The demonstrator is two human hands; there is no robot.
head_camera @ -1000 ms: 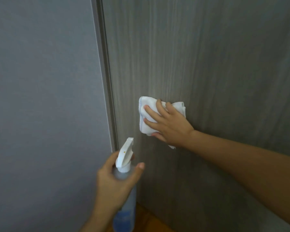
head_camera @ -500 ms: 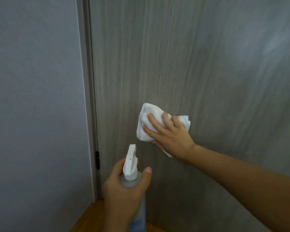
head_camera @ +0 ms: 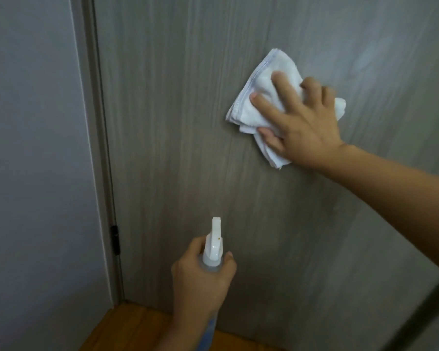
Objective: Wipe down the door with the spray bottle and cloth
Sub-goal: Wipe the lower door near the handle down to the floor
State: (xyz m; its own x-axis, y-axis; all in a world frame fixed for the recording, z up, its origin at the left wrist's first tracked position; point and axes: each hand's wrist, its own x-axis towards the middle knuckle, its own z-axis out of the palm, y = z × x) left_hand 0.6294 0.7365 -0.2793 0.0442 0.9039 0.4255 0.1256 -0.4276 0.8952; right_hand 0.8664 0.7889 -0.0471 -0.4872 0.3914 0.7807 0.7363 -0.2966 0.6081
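Pressing grip: right hand (head_camera: 302, 127), fingers spread, flattens cloth (head_camera: 261, 97) on door (head_camera: 188, 122).
Holding grip: left hand (head_camera: 200, 282) curled round bottle (head_camera: 213, 249), below the cloth.
Room: grey wall (head_camera: 31, 148) left; wood floor (head_camera: 132, 328) below.

Bare door (head_camera: 178, 138) spans the frame's middle and left; the cloth (head_camera: 261, 107) (upper right) and spray bottle (head_camera: 213, 249) at bottom center interrupt it.
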